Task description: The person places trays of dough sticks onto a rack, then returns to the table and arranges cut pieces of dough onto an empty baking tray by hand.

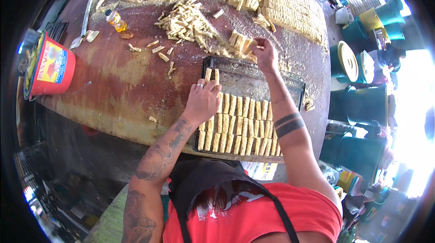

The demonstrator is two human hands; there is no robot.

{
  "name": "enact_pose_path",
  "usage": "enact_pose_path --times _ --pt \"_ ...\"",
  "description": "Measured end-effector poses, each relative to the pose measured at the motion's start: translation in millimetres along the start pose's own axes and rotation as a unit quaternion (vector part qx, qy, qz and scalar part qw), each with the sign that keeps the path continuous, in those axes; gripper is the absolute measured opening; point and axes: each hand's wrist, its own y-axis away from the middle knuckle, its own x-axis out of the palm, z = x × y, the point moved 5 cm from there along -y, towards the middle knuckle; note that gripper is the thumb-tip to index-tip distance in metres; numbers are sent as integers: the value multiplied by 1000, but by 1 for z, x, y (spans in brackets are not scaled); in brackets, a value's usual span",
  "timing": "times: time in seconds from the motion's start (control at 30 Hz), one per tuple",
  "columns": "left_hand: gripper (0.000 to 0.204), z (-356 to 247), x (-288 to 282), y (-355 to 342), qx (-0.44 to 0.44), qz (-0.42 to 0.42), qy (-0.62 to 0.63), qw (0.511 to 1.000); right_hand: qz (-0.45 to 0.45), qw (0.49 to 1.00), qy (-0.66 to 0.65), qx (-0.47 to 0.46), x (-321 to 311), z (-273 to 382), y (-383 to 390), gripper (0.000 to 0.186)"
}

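Observation:
A dark baking tray (pixel 302 96) lies at the table's near edge, with rows of short dough sticks (pixel 238 126) packed side by side in its near part. My left hand (pixel 202 101) is over the tray's left side, its fingers closed on a dough stick (pixel 216 76) beside another one in the far left corner. Just beyond the tray's far edge, my right hand (pixel 265 56) pinches a dough stick at the end of a small cluster of dough sticks (pixel 237 41). The bottom of the left hand's stick is hidden by the fingers.
A loose pile of dough strips (pixel 186 22) lies beyond the tray; long stacked rows of cut dough (pixel 290 7) cover the far table (pixel 118 71). A bottle of yellow liquid (pixel 116 21) and a red bucket (pixel 59 64) are at left. Green bins (pixel 360 105) stand at right.

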Motion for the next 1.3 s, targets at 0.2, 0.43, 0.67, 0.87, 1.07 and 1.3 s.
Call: enact_pose_path --times 0.2,0.43,0.67,0.87,1.07,1.3 --pt "34 -15 -19 22 -43 -24 36 998 209 971 -101 56 40 68 82 40" --pt "32 -32 -38 88 -129 -60 123 982 198 976 65 -57 50 57 108 37" --pt "37 -39 -33 88 -104 -66 107 987 191 981 37 14 44 52 124 29" --pt "57 -41 1 53 -59 7 35 998 153 987 53 -6 35 45 139 22" --pt "57 -39 7 35 -48 0 17 999 191 969 155 -24 33 30 122 21" --pt "57 -45 4 24 -4 33 -1 999 23 976 211 -53 14 15 -5 43"
